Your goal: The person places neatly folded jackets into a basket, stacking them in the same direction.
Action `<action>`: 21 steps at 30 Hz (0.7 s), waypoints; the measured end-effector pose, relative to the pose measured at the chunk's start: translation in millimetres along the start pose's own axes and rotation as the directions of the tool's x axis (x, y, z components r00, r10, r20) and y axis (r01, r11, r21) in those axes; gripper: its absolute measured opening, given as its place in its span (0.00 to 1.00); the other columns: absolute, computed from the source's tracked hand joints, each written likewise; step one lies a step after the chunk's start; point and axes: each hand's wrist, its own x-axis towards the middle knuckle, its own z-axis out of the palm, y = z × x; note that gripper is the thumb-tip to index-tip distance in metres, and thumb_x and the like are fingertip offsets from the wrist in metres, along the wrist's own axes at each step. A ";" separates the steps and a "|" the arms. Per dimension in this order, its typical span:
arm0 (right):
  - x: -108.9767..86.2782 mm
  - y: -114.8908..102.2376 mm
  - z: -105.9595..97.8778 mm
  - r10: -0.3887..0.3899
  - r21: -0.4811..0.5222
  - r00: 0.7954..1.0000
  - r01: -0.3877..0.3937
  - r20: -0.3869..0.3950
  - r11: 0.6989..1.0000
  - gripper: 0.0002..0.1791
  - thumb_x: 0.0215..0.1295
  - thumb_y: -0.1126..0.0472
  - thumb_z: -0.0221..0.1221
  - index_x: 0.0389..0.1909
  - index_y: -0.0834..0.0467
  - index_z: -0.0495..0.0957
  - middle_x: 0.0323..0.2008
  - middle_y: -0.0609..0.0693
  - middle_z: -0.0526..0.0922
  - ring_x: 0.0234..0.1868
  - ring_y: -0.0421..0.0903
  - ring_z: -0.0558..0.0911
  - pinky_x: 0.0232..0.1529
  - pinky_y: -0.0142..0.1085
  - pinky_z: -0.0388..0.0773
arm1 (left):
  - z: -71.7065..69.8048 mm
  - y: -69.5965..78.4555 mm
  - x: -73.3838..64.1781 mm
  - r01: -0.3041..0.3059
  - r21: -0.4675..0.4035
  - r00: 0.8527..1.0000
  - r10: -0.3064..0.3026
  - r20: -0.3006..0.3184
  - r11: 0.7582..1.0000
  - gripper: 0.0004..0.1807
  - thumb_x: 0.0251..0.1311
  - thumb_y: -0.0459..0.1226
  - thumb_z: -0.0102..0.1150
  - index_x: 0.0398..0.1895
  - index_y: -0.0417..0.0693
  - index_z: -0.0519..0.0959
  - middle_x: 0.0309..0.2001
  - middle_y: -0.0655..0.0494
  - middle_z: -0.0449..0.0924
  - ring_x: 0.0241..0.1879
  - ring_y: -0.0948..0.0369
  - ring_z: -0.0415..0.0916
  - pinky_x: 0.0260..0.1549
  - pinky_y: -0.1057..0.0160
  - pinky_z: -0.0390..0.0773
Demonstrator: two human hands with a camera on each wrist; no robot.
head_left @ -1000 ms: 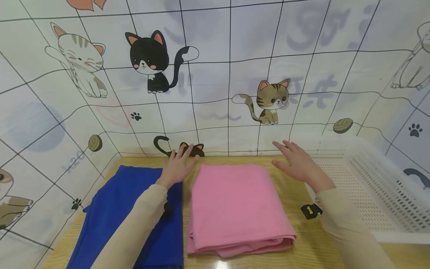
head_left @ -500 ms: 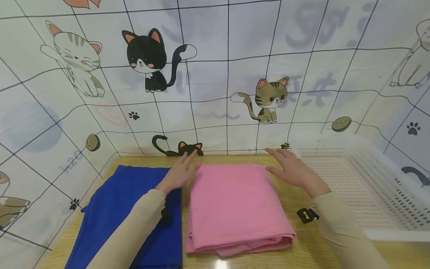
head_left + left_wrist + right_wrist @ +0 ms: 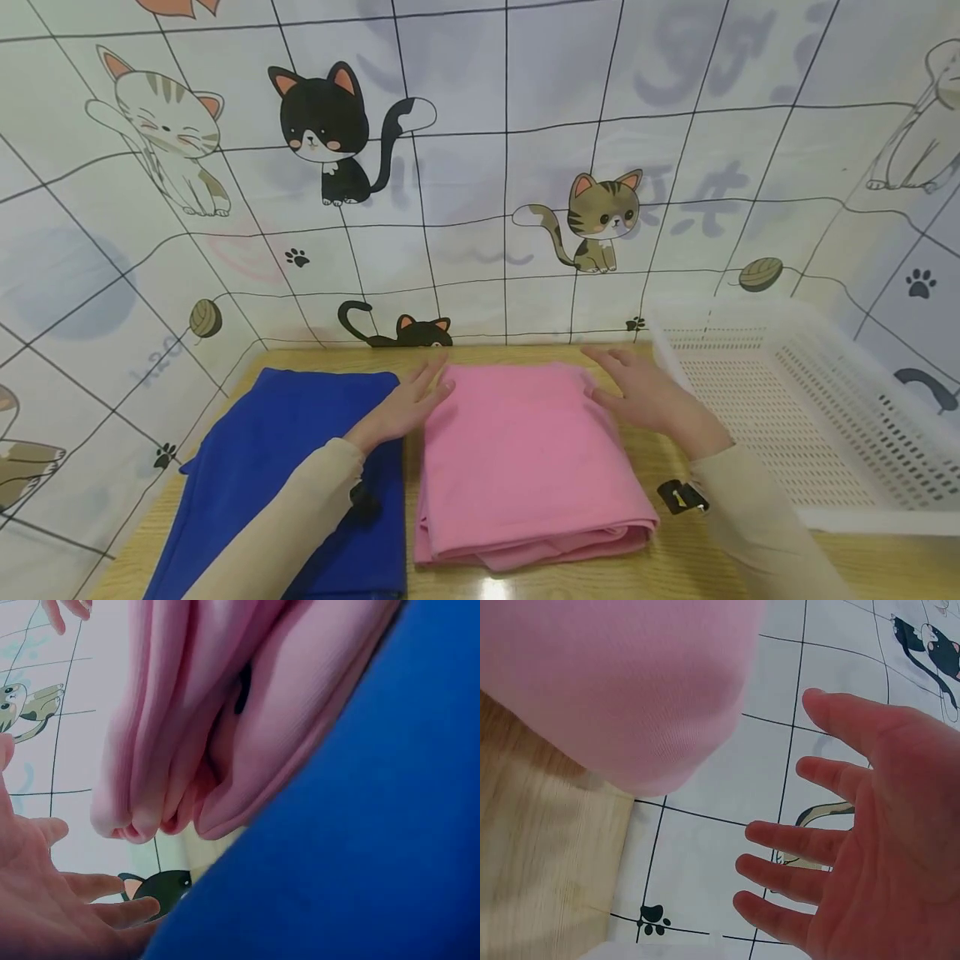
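Note:
A folded pink cloth (image 3: 528, 467) lies at the middle of the wooden table, its layered edge facing the near side. My left hand (image 3: 405, 406), fingers spread, is at the far left corner of this bundle. At the far right corner is my right hand (image 3: 645, 390), also with straight fingers. Both palms face inward and neither holds anything. In the left wrist view the pink folds (image 3: 187, 712) hang beside the spread left hand (image 3: 67, 892). The right wrist view shows the right hand (image 3: 877, 825) apart from the smooth pink side (image 3: 630, 690).
A folded blue cloth (image 3: 277, 450) lies to the left, partly under the left forearm. On the right stands a white perforated plastic basket (image 3: 862, 521). A cat-patterned wall covering (image 3: 465, 192) rises behind the wooden table (image 3: 675, 550).
Both hands have come inward and nearer, down from beyond the pink cloth's far corners to beside them. The pink and blue cloths have stayed in place.

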 end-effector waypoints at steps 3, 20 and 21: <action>-2.3 -3.5 4.0 0.001 0.004 1.000 -0.001 -0.002 1.000 0.34 0.71 0.50 0.54 0.73 0.58 0.58 0.63 0.75 0.62 0.61 0.73 0.65 0.56 0.67 0.62 | 1.4 -1.8 -4.5 -0.015 0.001 1.000 0.015 0.016 1.000 0.38 0.71 0.59 0.37 0.78 0.58 0.42 0.76 0.42 0.39 0.73 0.45 0.34 0.64 0.35 0.44; -14.5 -8.1 29.5 0.037 -0.033 0.999 -0.037 0.010 0.999 0.35 0.73 0.44 0.49 0.75 0.53 0.54 0.66 0.74 0.58 0.59 0.74 0.66 0.53 0.68 0.64 | 16.1 -6.0 -23.1 -0.033 -0.023 0.997 0.035 0.074 0.999 0.39 0.70 0.58 0.43 0.78 0.61 0.44 0.76 0.49 0.43 0.72 0.39 0.37 0.64 0.36 0.48; -15.4 -7.3 31.1 0.042 -0.029 0.999 -0.042 0.008 0.999 0.35 0.73 0.44 0.49 0.75 0.52 0.54 0.67 0.74 0.57 0.60 0.74 0.66 0.54 0.67 0.64 | 16.7 -6.0 -23.4 -0.028 -0.024 0.997 0.030 0.076 0.999 0.39 0.69 0.59 0.43 0.78 0.62 0.44 0.76 0.48 0.44 0.72 0.39 0.38 0.64 0.36 0.48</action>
